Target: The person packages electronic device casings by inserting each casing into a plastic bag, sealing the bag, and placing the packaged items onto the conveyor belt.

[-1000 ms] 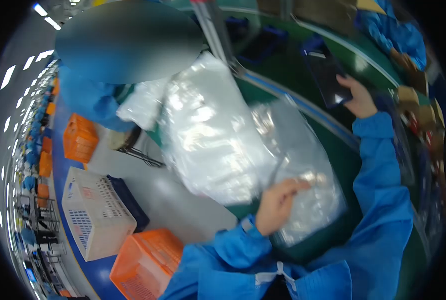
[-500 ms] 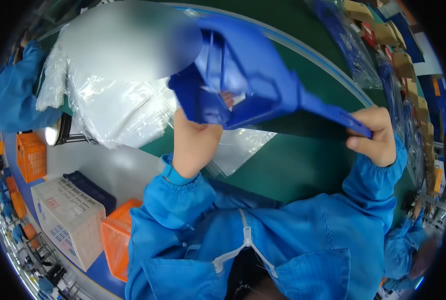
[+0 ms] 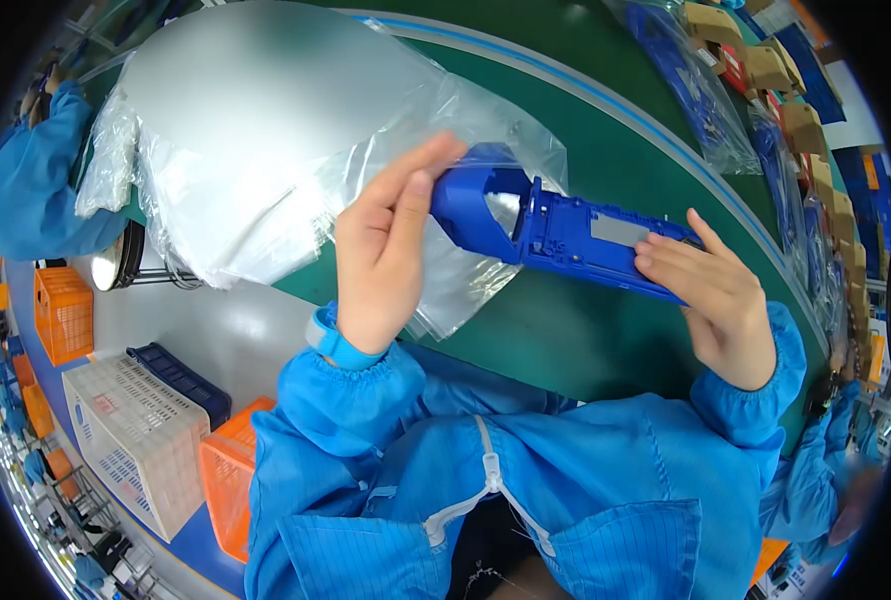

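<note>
A long blue plastic housing [image 3: 566,235] spans the space between my two hands over the green table [image 3: 556,335]. Its wide left end is a hollow hood; the narrower right part shows moulded ribs and a pale grey rectangle. My left hand [image 3: 386,240] holds the hood end, its thumb and fingers along the edge. At the other end, my right hand [image 3: 716,300] grips the housing, fingers laid across the top and thumb below. Clear plastic bags [image 3: 461,290] lie behind and under the hood end.
A large pile of clear bags [image 3: 236,200] covers the table's left side. Bagged blue parts [image 3: 691,90] and cardboard boxes [image 3: 806,125] line the right. Crates, one white [image 3: 146,440] and one orange [image 3: 236,475], stand at lower left. A co-worker's blue sleeve [image 3: 46,190] shows at far left.
The housing has turned over and come down flatter, so its ribbed inside now faces up. My right hand has shifted from pinching the narrow tip to lying over that end.
</note>
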A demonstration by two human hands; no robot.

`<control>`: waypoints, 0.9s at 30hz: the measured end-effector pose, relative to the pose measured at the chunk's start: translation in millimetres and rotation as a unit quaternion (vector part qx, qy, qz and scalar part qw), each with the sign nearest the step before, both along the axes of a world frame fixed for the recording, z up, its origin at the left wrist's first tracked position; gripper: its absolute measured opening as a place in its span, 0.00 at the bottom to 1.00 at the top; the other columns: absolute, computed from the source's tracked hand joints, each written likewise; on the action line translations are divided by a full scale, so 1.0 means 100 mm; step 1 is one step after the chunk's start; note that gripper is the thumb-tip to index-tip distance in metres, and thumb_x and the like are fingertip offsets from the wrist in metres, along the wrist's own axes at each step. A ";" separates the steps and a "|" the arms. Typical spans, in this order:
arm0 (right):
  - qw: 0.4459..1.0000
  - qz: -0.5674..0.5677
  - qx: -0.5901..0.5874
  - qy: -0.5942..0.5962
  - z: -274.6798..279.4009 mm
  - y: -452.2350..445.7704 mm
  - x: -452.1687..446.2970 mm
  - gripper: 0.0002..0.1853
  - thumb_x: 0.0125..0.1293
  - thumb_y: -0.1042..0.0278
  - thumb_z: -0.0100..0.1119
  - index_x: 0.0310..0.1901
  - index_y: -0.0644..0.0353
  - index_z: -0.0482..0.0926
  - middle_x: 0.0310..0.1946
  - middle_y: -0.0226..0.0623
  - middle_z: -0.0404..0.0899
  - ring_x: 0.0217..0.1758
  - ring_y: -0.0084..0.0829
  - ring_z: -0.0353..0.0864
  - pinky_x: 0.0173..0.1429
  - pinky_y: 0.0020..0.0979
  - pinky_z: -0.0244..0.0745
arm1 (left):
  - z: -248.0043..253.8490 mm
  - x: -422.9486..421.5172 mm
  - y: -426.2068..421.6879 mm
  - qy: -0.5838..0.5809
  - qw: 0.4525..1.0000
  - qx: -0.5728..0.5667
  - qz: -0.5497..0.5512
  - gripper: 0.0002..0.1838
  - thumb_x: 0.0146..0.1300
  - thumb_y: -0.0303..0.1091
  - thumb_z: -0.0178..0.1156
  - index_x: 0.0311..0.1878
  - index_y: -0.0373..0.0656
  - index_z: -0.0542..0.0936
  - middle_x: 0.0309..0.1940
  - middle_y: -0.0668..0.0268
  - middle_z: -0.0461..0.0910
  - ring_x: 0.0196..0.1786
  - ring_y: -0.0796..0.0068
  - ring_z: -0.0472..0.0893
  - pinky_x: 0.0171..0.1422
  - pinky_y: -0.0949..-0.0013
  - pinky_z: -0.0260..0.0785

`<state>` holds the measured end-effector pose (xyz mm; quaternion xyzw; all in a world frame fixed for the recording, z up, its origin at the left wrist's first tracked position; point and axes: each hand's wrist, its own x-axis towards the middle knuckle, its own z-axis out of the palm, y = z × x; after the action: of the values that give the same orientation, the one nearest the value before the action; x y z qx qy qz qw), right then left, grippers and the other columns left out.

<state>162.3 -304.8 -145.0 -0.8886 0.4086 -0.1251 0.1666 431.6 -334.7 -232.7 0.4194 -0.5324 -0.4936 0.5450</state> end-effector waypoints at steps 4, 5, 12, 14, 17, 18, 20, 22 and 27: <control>0.993 -0.008 -0.106 0.053 -0.09 0.10 0.17 0.21 0.47 0.83 0.54 0.47 0.67 0.79 0.46 0.46 0.80 0.55 0.44 0.78 0.64 0.46 0.68 | -0.01 -0.11 -0.01 -0.119 0.985 -0.106 0.057 0.15 0.71 0.27 0.46 0.52 0.31 0.77 0.53 0.56 0.78 0.61 0.62 0.74 0.68 0.61 0.60; 0.989 -0.015 -0.132 0.060 -0.14 0.12 0.21 0.21 0.47 0.82 0.55 0.47 0.67 0.79 0.46 0.46 0.80 0.55 0.44 0.78 0.63 0.45 0.69 | 0.01 -0.14 0.00 -0.177 0.970 -0.154 0.064 0.14 0.69 0.26 0.47 0.52 0.31 0.78 0.52 0.56 0.78 0.61 0.61 0.74 0.69 0.59 0.59; 0.960 -0.038 -0.258 0.104 -0.37 0.12 0.42 0.18 0.52 0.77 0.56 0.47 0.69 0.78 0.47 0.48 0.79 0.55 0.42 0.78 0.61 0.43 0.72 | 0.00 -0.47 0.06 -0.292 0.895 -0.336 0.032 0.15 0.58 0.21 0.58 0.50 0.36 0.80 0.50 0.54 0.79 0.60 0.53 0.74 0.68 0.51 0.58; 0.957 -0.026 -0.272 0.097 -0.41 0.15 0.50 0.17 0.53 0.77 0.56 0.46 0.68 0.79 0.47 0.48 0.79 0.55 0.41 0.78 0.62 0.42 0.72 | 0.00 -0.60 0.09 -0.271 0.901 -0.339 0.029 0.17 0.55 0.21 0.60 0.50 0.36 0.79 0.52 0.53 0.78 0.60 0.53 0.74 0.67 0.51 0.58; 0.942 -0.035 -0.321 0.087 -0.54 0.11 0.54 0.15 0.53 0.76 0.56 0.45 0.68 0.80 0.47 0.47 0.80 0.55 0.41 0.79 0.62 0.40 0.72 | 0.03 -0.64 0.07 -0.238 0.917 -0.318 0.036 0.18 0.54 0.20 0.60 0.51 0.37 0.80 0.52 0.53 0.78 0.60 0.53 0.75 0.68 0.49 0.56; 0.939 -0.036 -0.329 0.090 -0.54 0.09 0.54 0.15 0.53 0.76 0.57 0.44 0.66 0.81 0.47 0.45 0.80 0.55 0.39 0.79 0.62 0.38 0.72 | 0.04 -0.64 0.05 -0.222 0.924 -0.308 0.034 0.18 0.54 0.20 0.60 0.50 0.37 0.80 0.52 0.53 0.78 0.59 0.53 0.75 0.69 0.49 0.55; 0.934 -0.018 -0.341 0.102 -0.51 0.05 0.53 0.15 0.53 0.76 0.56 0.44 0.65 0.81 0.46 0.44 0.81 0.54 0.38 0.80 0.62 0.37 0.72 | 0.13 -0.55 0.03 -0.270 0.902 -0.331 0.062 0.17 0.56 0.21 0.59 0.50 0.38 0.80 0.52 0.53 0.78 0.59 0.53 0.75 0.70 0.47 0.52; 0.929 0.007 -0.354 0.110 -0.47 0.03 0.51 0.15 0.53 0.75 0.56 0.44 0.64 0.82 0.45 0.42 0.81 0.53 0.37 0.80 0.61 0.36 0.72 | 0.24 -0.42 -0.02 -0.331 0.873 -0.337 0.121 0.15 0.58 0.22 0.57 0.50 0.39 0.81 0.51 0.53 0.78 0.58 0.53 0.76 0.71 0.46 0.50; 0.915 0.083 -0.383 0.099 -0.54 -0.03 0.58 0.13 0.52 0.75 0.56 0.41 0.64 0.83 0.43 0.41 0.82 0.50 0.36 0.82 0.59 0.34 0.74 | 0.23 -0.20 -0.17 -0.409 0.848 -0.285 0.183 0.13 0.62 0.25 0.54 0.48 0.40 0.81 0.50 0.54 0.79 0.58 0.53 0.76 0.71 0.45 0.49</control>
<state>220.7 -307.5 -198.7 -0.9229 0.2689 -0.1688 -0.2180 412.1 -352.1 -210.1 0.4993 -0.7380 0.0044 0.4539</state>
